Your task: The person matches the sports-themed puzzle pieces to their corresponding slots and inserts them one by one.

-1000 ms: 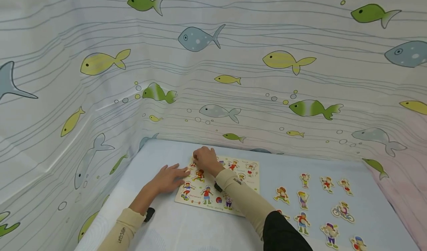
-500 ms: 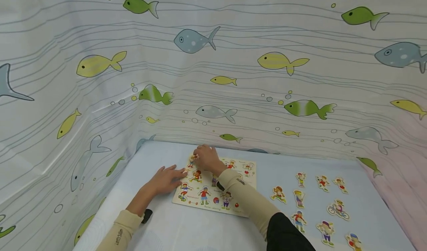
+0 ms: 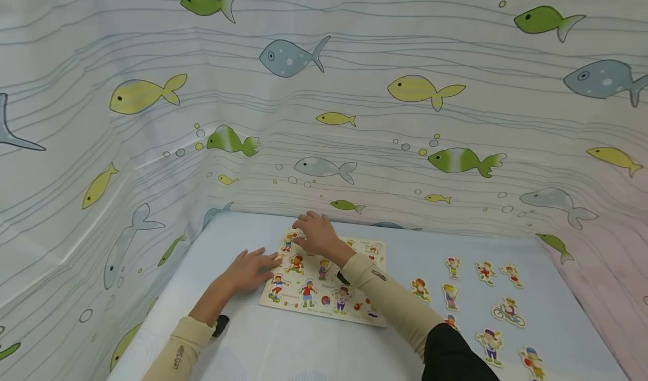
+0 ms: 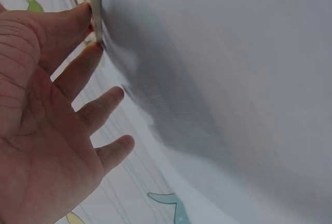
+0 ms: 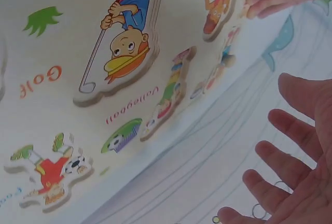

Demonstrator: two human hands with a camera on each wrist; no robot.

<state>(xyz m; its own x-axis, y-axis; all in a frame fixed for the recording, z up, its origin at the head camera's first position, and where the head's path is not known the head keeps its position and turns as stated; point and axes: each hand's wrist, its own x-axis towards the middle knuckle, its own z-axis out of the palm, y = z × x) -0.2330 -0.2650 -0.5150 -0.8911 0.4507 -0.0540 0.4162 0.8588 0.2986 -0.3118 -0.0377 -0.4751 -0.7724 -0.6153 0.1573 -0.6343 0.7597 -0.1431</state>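
A cream puzzle board (image 3: 310, 271) with several figure pieces lies on the table. My left hand (image 3: 251, 269) is at its left side; in the left wrist view, thumb and index finger touch the board's edge (image 4: 96, 9), the other fingers spread and straight. My right hand (image 3: 319, 236), palm down, hovers over the upper left part, fingers spread, holding nothing. Near it sit a volleyball figure (image 5: 168, 94), a golf figure (image 5: 132, 19) and a runner figure (image 5: 218, 1). A footballer figure (image 5: 49, 169) lies further along the board. My right forearm hides part of the board.
Several loose figure pieces lie right of the board, among them a cyclist (image 3: 508, 312), a batter (image 3: 490, 344) and a runner (image 3: 420, 290). A fish-patterned curtain (image 3: 324, 139) stands behind and left of the white table (image 3: 283, 347).
The right hand's curled fingers have loosened and spread, lifting off the upper left piece, which shows more now. The left hand stays at the board's edge. The head view has shifted slightly.
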